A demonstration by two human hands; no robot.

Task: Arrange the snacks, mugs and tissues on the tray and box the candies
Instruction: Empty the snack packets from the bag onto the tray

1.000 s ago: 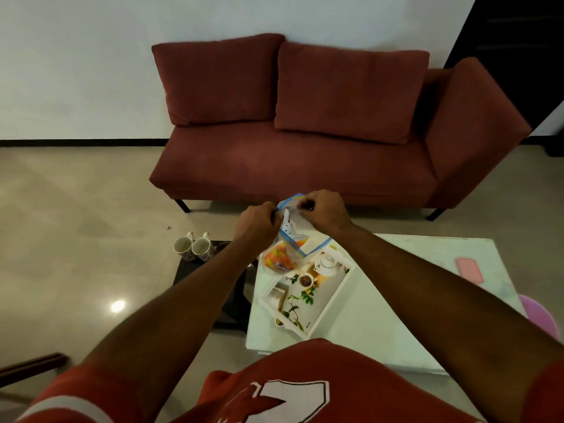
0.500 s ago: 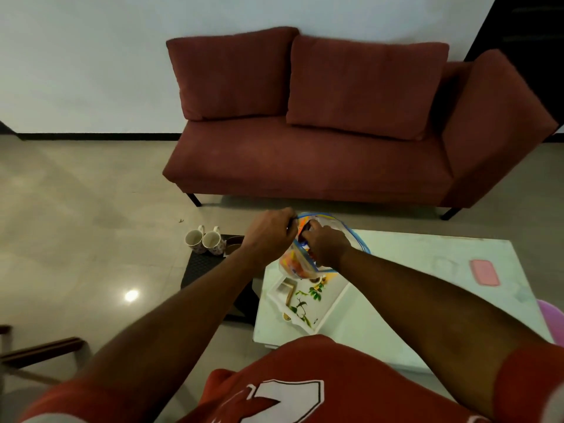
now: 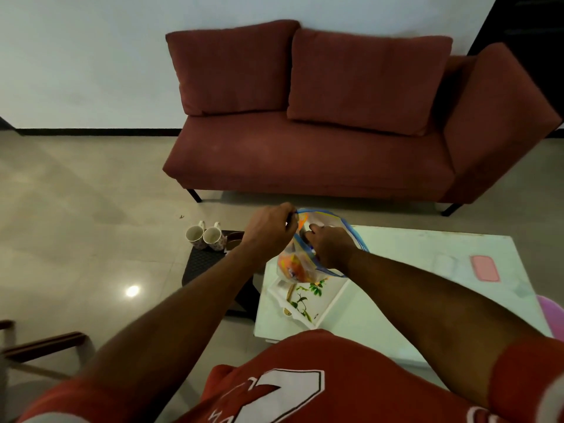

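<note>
Red sofa (image 3: pixel 335 141) against white wall (image 3: pixel 76 56); beige tiled floor (image 3: pixel 76 209).

Bag (image 3: pixel 291 266) pulled open; right hand (image 3: pixel 331 247) now inside.

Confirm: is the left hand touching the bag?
Touching. The head view shows the left hand pinching the blue rim of the bag, with no gap between fingers and plastic.
</note>
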